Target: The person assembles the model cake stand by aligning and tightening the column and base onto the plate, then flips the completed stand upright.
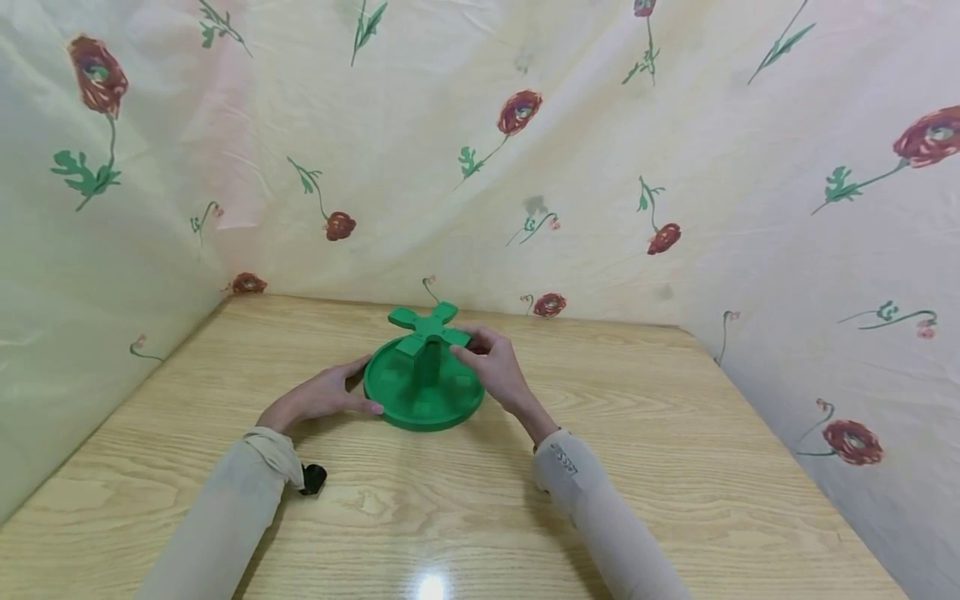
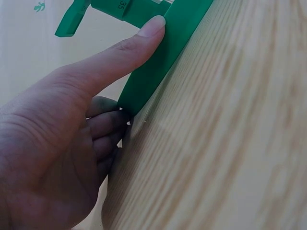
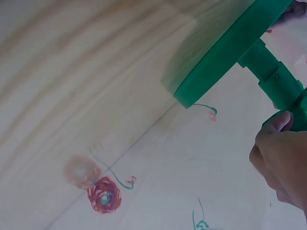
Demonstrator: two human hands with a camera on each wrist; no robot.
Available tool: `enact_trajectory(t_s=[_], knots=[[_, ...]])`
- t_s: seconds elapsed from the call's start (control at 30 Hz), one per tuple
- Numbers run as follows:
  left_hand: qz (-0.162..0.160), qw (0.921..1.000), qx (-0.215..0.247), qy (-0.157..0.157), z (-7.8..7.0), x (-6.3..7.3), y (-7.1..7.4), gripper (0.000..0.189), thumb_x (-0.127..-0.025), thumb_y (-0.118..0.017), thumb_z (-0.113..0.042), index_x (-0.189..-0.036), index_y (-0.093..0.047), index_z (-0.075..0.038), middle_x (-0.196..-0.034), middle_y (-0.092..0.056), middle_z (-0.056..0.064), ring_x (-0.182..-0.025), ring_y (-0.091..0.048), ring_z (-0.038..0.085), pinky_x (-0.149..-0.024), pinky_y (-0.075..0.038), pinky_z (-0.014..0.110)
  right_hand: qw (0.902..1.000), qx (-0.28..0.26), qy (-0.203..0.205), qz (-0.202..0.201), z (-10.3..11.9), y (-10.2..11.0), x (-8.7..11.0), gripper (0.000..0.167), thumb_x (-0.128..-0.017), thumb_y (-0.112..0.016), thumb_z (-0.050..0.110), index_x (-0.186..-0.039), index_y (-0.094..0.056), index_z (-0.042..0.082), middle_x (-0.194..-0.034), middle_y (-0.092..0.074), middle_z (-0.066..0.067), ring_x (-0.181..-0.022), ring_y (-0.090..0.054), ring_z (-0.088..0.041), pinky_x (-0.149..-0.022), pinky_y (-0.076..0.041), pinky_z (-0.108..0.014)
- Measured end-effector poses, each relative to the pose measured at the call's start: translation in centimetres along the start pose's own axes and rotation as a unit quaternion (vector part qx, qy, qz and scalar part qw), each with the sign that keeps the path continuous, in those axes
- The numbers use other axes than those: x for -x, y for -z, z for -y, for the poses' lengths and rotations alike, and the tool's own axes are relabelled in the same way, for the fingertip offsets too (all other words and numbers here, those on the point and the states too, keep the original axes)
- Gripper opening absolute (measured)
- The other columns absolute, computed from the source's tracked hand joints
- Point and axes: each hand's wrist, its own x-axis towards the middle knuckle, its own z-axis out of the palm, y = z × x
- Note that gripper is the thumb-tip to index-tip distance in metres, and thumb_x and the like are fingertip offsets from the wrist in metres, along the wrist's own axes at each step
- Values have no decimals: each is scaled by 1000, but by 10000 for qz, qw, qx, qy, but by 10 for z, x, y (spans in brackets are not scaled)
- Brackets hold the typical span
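A green plastic stand (image 1: 425,408) rests on the table, made of a round base with a raised rim, an upright column (image 1: 427,367) and a cross-shaped top (image 1: 430,326). My left hand (image 1: 322,393) holds the base's rim at its left side, thumb (image 2: 148,33) on the near edge and fingers curled against the far part. With thumb and fingers, my right hand (image 1: 497,371) pinches one arm of the cross at the right. The right wrist view shows that grip by the hand (image 3: 283,158), and a number marked on the column (image 3: 273,72).
The wood-grain table (image 1: 420,517) spreads around the stand. Flower-patterned cloth (image 1: 420,150) hangs behind and along both sides of the table. A small black object (image 1: 313,479) sits at the left sleeve's cuff.
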Motion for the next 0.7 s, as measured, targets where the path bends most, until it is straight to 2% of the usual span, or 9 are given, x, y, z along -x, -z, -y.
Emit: enact_trajectory(t_s=[0.07,0.2,0.3,0.4,0.63,0.7], knots=[[2,10000,-8,7,0,0,0,110,-89,-82,-45,-164,-16,1,-167,-18,26,-154,-14,46,-119,-20,63,9997,218,67,-43,-1,0,1,33,-101,-68,8,-131,-66,-5,-106,-67,-17,-98,-62,-27,-87,-52,-33],[-9,10000,-15,10,0,0,0,110,-89,-81,-45,-164,-16,1,-167,-18,26,-154,-14,46,-119,-20,63,9987,479,118,-101,4,0,4,35,-101,-68,6,-132,-64,-9,-112,-66,-25,-106,-63,-38,-97,-53,-45],[-18,10000,-26,5,0,1,0,110,-89,-81,-46,-164,-16,1,-167,-18,27,-153,-14,46,-119,-20,64,9982,571,166,-96,18,1,10,33,-100,-67,2,-130,-63,-12,-111,-66,-27,-106,-63,-40,-96,-54,-48],[-17,10000,-33,1,-1,1,1,110,-89,-81,-46,-164,-16,1,-167,-18,27,-153,-14,47,-119,-21,64,9971,673,328,-107,35,0,19,30,-100,-66,-1,-127,-64,-14,-106,-66,-26,-102,-63,-40,-92,-56,-44],[-8,10000,14,-24,-1,1,0,111,-89,-82,-45,-164,-15,2,-167,-18,28,-153,-13,47,-119,-19,63,9931,904,688,-298,-1,-2,9,28,-97,-73,8,-124,-70,-3,-103,-69,-13,-97,-64,-27,-85,-57,-40],[-2,10000,30,1,-1,1,0,111,-89,-82,-45,-164,-15,2,-167,-18,28,-153,-13,47,-119,-19,63,9904,1068,806,-337,-1,-3,10,27,-97,-74,8,-122,-70,-2,-102,-69,-11,-96,-65,-25,-83,-57,-37]])
